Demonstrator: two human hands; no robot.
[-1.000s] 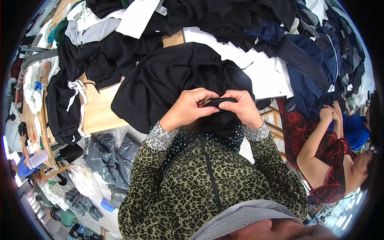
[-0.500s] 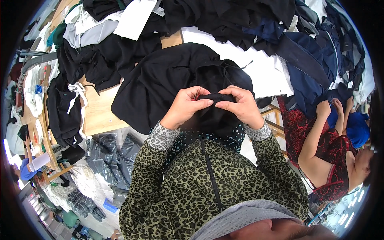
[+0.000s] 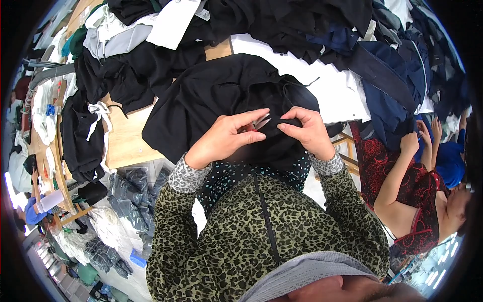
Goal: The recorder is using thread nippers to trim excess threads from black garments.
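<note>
Head view: the left hand (image 3: 229,134) holds snips (image 3: 261,122), the right hand (image 3: 311,133) pinches a black garment (image 3: 201,100) (rumpled), dark clothes (image 3: 292,25) crowding twelve o'clock, navy ones (image 3: 385,75) two.

Furniture: pale wooden table (image 3: 130,138), bare top showing left of centre | slatted wooden frame (image 3: 349,162) near its right side; wooden beam (image 3: 75,216) farther left | Floor: pale (image 3: 200,217), seen in patches | Light: white light strips (image 3: 439,278) at lower right, bright glare (image 3: 9,189) at left rim

Bright light leaves glare on the plastic bags (image 3: 132,197), while fisheye distortion curves the dark-rimmed edges.
</note>
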